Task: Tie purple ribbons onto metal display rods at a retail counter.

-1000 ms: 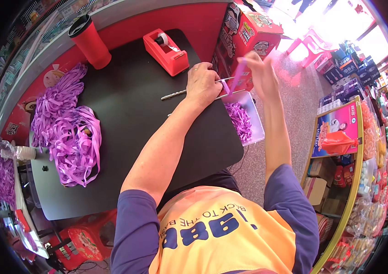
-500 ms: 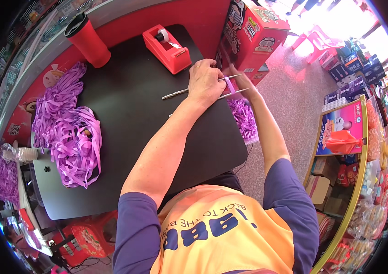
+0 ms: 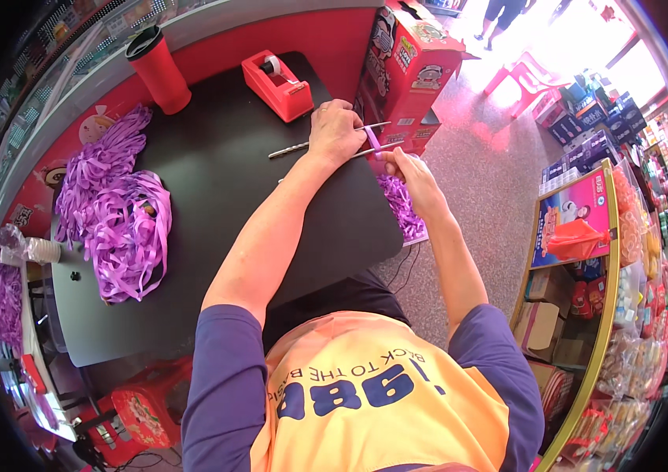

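My left hand [image 3: 338, 132], with a ring on one finger, rests at the right edge of the black table [image 3: 247, 259]. Its fingers are closed around two thin metal rods [image 3: 288, 150] that stick out on both sides; the left part of one looks twisted. A strip of purple ribbon [image 3: 373, 140] runs across both rods just right of those fingers. My right hand [image 3: 417, 179] is beside the rod tips, thumb and fingers pinched at the ribbon's lower end. How the ribbon is fastened around the rods cannot be made out.
Purple ribbon heaps [image 3: 129, 236] lie on the table's left side. A red tape dispenser [image 3: 277, 88] and red tumbler [image 3: 162, 75] stand at the back. Ribbon pieces [image 3: 402, 206] sit in a container below the right edge. Red cartons [image 3: 409, 71] and a glass-fronted cabinet [image 3: 611, 259] flank the floor.
My right hand has come from beyond the rods to their near side, its fingers now at the ribbon's lower end. The view has shifted slightly; my left hand keeps its hold.
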Demonstrator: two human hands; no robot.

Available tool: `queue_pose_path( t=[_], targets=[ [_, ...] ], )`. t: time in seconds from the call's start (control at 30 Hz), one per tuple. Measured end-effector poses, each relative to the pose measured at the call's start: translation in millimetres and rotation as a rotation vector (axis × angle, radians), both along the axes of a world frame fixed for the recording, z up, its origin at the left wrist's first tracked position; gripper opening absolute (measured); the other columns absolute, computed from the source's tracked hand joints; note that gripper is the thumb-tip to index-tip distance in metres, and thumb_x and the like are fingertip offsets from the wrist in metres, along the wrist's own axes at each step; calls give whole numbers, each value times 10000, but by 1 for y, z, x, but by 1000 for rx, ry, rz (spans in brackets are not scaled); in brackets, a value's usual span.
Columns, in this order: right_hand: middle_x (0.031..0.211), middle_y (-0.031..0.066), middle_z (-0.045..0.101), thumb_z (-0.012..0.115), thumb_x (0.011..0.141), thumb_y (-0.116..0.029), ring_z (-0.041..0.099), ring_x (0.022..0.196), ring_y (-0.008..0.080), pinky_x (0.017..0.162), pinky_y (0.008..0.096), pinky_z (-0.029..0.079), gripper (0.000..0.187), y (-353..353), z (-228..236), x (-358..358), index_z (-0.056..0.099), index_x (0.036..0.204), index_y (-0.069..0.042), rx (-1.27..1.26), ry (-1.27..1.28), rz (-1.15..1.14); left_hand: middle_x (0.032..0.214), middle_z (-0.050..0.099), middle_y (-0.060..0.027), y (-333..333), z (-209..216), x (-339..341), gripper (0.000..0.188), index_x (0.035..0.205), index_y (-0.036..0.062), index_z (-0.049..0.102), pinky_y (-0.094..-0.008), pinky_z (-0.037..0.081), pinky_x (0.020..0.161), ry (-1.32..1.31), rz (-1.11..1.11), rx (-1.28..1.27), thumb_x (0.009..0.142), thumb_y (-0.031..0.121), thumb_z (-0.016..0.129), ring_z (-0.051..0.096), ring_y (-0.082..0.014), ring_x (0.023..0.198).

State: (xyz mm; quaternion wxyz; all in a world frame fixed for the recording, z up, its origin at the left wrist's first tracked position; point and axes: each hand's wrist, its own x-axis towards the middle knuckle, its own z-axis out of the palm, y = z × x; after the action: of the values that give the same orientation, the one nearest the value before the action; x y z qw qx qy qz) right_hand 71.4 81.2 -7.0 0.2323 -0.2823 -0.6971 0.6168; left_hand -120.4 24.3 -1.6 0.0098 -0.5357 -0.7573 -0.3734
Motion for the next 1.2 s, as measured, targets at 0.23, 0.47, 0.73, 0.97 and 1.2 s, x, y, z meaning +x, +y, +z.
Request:
queue_pose_path(
  t=[0.23, 0.47, 0.73, 0.97, 1.2],
  targets=[
    [746, -50, 579, 420, 1001, -500, 456, 688, 64, 678, 232, 355, 558, 24, 7, -9, 715, 1011, -26, -61, -118, 42, 1084, 647, -172, -11, 15, 13, 263, 944, 14, 707, -396, 468, 936, -55, -10, 176, 713, 138, 687, 605, -320, 1031],
    [757, -44, 631, 395, 989, -559, 488, 668, 59, 665, 224, 369, 591, 35, 8, -10, 738, 970, -78, -170, -144, 60, 967, 595, -98, -30, 22, 119, 311, 1037, 96, 578, -468, 479, 813, -1910, -88, 27, 982, 363, 428, 586, -235, 951],
    [746, -27, 634, 377, 1005, -538, 527, 675, 68, 660, 213, 401, 635, 29, 12, -7, 711, 1032, 1, -221, -114, 48, 726, 593, -40, 9, -16, 116, 636, 755, 74, 574, -381, 444, 784, -2170, -345, 601, 972, 619, 329, 545, -194, 737],
    [829, -11, 670, 488, 979, -450, 552, 745, 68, 675, 235, 395, 480, 36, 45, -9, 720, 1061, -38, 250, -93, -82, 1372, 278, -125, -10, 1, 124, 750, 1307, 101, 312, -526, 172, 1047, -2176, -214, 594, 870, 694, 454, 214, -302, 1279],
    [928, 49, 709, 584, 933, -230, 575, 794, 94, 723, 229, 436, 285, 42, 98, -110, 717, 1083, -28, 406, 112, 141, 1614, -156, -55, -15, 4, 125, 1100, 1534, 167, -114, -512, -86, 1147, -2170, -275, 578, 814, 737, 493, -177, -224, 1475]
  ],
)
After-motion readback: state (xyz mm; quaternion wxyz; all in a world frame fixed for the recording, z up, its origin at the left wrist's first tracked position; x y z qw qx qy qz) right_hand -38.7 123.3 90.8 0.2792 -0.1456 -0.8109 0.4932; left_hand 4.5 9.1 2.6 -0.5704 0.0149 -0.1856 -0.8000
